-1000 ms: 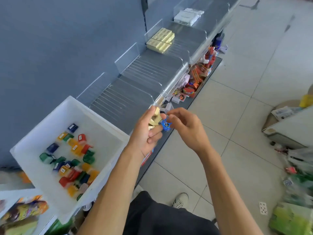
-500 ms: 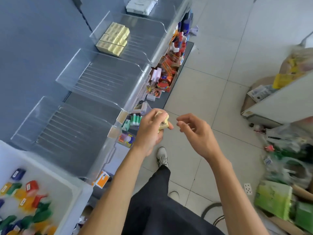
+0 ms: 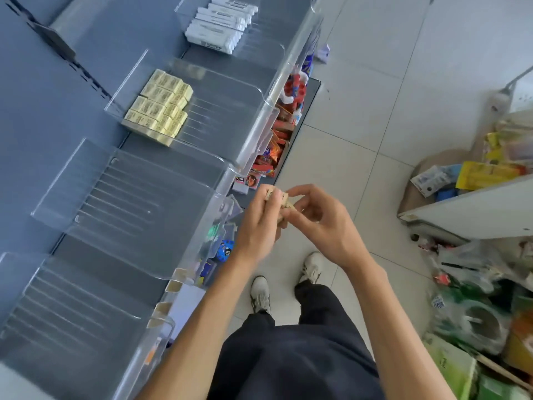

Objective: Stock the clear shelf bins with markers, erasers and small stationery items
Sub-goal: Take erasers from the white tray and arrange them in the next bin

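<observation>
My left hand (image 3: pixel 258 226) grips a small stack of pale yellow boxes (image 3: pixel 279 200) in front of the shelf edge. My right hand (image 3: pixel 320 223) has its fingertips pinching the same yellow boxes from the right. On the shelf stand clear bins: one bin (image 3: pixel 138 203) beside my hands holds nothing, the bin beyond it (image 3: pixel 253 90) holds a block of matching yellow boxes (image 3: pixel 158 106), and the farthest bin holds white markers (image 3: pixel 220 23).
A lower shelf under the bins carries red and orange packets (image 3: pixel 277 140) and a blue item (image 3: pixel 225 251). Piled goods and plastic bags (image 3: pixel 476 313) lie on the tiled floor at right, below a white shelf edge (image 3: pixel 473 206). My feet (image 3: pixel 285 281) stand near the shelf.
My view has swung right along the shelf, and the white tub of coloured items has left view. My right hand has closed in and now pinches the yellow boxes in my left hand.
</observation>
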